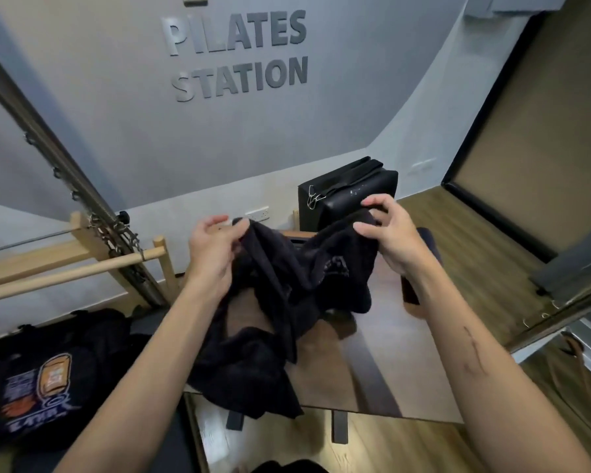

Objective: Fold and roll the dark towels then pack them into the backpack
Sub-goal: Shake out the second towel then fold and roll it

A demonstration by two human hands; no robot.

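A dark, crumpled towel (287, 288) hangs between my two hands above a brown bench top (382, 353). My left hand (212, 254) pinches its upper left edge and my right hand (389, 233) grips its upper right edge. The towel's lower part sags onto the bench and piles up near the front left corner (239, 370). A black backpack (38, 373) with an orange and white logo lies at the lower left, apart from both hands.
A black padded box (352, 192) stands at the bench's far end. Wooden bars and a metal frame with chains (116, 240) rise at the left. A grey wall with lettering is ahead. Wood floor (485, 254) lies to the right.
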